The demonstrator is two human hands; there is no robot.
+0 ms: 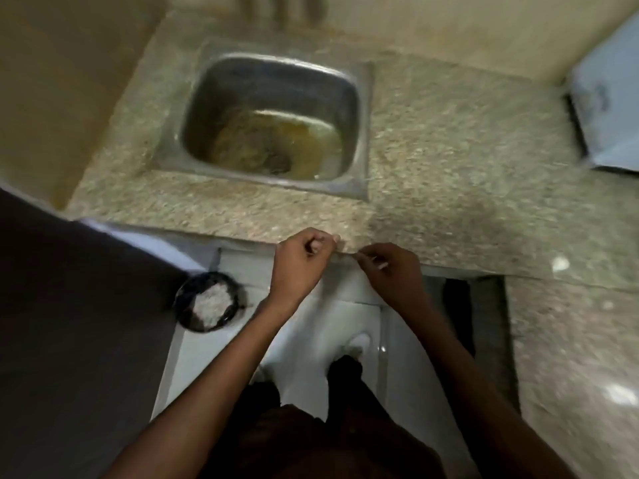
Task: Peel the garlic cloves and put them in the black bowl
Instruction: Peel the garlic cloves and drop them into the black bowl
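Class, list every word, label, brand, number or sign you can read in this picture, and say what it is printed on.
None can be read.
Pale blue-grey object at the right edge of the counter: dark marks on it, too blurred to read.
Black bowl, sink, left hand and right hand: no text visible.

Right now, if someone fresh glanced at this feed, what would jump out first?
Probably the steel sink up top, with murky yellowish water pooled in its basin. Next, the left hand and right hand at the counter's front edge, fingers curled and pinching something small and pale between them. Then the black bowl of white pieces, low on the left.
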